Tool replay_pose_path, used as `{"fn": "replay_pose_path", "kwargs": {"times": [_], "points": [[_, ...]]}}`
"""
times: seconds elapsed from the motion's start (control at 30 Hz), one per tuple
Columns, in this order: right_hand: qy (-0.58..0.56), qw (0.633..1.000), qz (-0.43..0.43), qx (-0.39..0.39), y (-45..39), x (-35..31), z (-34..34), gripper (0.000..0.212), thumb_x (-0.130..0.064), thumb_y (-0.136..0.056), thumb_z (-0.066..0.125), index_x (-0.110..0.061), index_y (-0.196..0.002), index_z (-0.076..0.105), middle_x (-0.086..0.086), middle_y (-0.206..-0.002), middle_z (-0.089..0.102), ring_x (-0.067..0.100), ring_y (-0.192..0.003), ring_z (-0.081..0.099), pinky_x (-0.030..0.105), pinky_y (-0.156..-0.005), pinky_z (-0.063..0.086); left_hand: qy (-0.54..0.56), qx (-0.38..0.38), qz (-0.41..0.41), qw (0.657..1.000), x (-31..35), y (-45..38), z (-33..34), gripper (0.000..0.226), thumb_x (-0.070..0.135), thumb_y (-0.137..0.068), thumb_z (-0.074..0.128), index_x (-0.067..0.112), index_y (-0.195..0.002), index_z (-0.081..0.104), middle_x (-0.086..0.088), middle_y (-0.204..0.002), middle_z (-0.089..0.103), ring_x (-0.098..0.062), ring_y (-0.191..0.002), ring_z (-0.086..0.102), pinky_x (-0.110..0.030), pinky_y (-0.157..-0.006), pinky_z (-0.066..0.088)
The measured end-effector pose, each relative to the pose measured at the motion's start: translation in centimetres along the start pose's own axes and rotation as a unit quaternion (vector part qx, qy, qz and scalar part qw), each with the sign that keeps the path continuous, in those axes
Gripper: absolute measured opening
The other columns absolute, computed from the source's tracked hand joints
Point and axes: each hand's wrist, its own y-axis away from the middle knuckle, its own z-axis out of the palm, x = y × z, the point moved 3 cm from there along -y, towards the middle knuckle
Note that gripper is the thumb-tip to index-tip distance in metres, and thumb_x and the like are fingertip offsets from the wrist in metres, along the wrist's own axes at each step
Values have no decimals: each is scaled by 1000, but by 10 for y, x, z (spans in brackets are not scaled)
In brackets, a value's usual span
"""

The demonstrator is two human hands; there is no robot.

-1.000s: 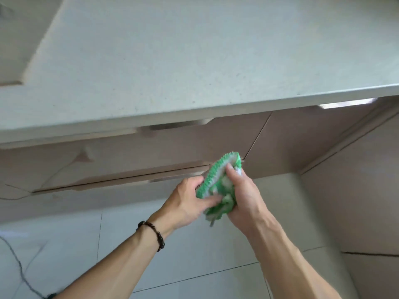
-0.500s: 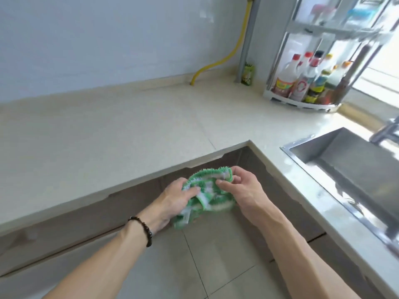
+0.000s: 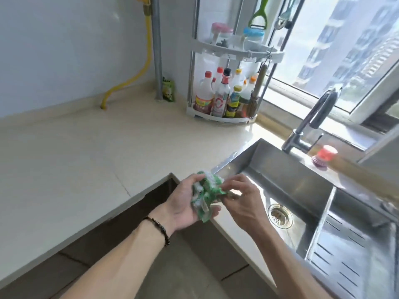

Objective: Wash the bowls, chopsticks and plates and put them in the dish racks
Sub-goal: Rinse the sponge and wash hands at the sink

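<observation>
And now the sink (image 3: 287, 180) is brought into view, where a second ago only the underside of the counter and the floor were seen. The green and white cloth (image 3: 207, 194) is carried up with the turn and is now held over the counter's inner corner, just short of the sink's near rim. The cloth is cupped in the left hand (image 3: 183, 203), whose fingers are curled up round its lower folds, while its upper edge is pinched by the right hand (image 3: 239, 199); both grips are closed on the fabric and nothing else is held. Compared with a moment back, the bundle looks more opened out, as if it is being unfolded or shaken loose.

Beyond the cloth and to its right, the faucet (image 3: 311, 124) is seen over the basin, and a red-topped brush (image 3: 323, 157) sits on the ledge behind it. No water can be made out. Farther off, past the grip, a corner rack of bottles (image 3: 224, 98) stands on the counter (image 3: 75, 160).

No bowls, chopsticks or plates can be seen, nor any dish rack, so the washing is judged hardly begun: the cloth is likely being readied for wetting at the sink.
</observation>
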Motion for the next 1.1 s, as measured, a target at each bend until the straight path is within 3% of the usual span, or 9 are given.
{"fn": "replay_pose_path", "kwargs": {"times": [0.27,0.43,0.57,0.63,0.7,0.8,0.9,0.97,1.1], "points": [[-14,999,40,-7,-31,55,-65,36,6,-74,50,-10,-88,79,-11,-107,74,4,-98,69,35,-87,59,-183,43,7,982,7,-97,52,16,16,-91,68,6,-103,66,-9,-86,68,-18,-72,66,-31,-63,58],[384,897,-182,-125,-68,89,-91,100,-2,-71,70,-29,-156,25,10,-153,42,28,-119,58,41,-85,57,-430,18,-34,902,7,-136,73,25,-7,-79,73,13,-86,60,1,-65,50,-8,-53,43,-24,-47,32],[503,831,-215,-100,-94,96,-99,47,-12,-54,80,-9,-97,59,10,-77,60,27,-54,58,32,-49,40,-568,-11,-42,822,-2,-165,110,24,-7,-70,65,10,-84,57,3,-66,49,-13,-57,44,-25,-49,34],[504,841,-168,-106,-106,105,-102,46,-6,-37,83,-16,-65,49,3,-51,48,24,-34,45,26,-42,21,-680,32,-3,733,-6,-179,122,19,2,-75,64,13,-87,54,0,-77,58,-20,-67,54,-30,-55,40],[496,854,-111,-111,-114,111,-109,52,-10,-37,84,-21,-62,40,2,-46,51,26,-34,50,24,-43,18,-821,105,126,547,-6,-187,128,19,10,-81,66,12,-95,52,-6,-85,65,-26,-74,63,-34,-57,43],[440,883,4,-165,-122,115,-115,17,-17,-80,65,-17,-88,50,10,-90,67,34,-83,66,32,-58,32,-853,92,358,369,-17,-198,122,37,-6,-57,81,11,-75,53,-4,-56,55,-22,-41,54,-27,-33,37],[394,905,25,-160,-128,136,-117,20,-15,-85,56,-17,-99,44,9,-100,65,37,-91,62,34,-62,32,-832,148,344,410,-23,-211,114,29,-2,-65,77,12,-77,55,-6,-59,58,-26,-46,59,-29,-36,44],[354,926,-34,-128,-129,149,-117,41,-5,-80,58,-16,-116,42,10,-98,63,38,-84,61,38,-59,36,-822,228,179,491,-18,-217,119,14,14,-79,69,13,-86,58,-6,-74,65,-30,-65,65,-34,-53,50],[417,877,-224,-78,-115,174,-121,94,7,-67,68,-13,-150,30,27,-123,58,40,-92,62,47,-72,54,-546,120,-83,825,-14,-240,116,11,6,-79,71,7,-88,66,1,-60,51,-15,-52,42,-25,-48,30]]}}
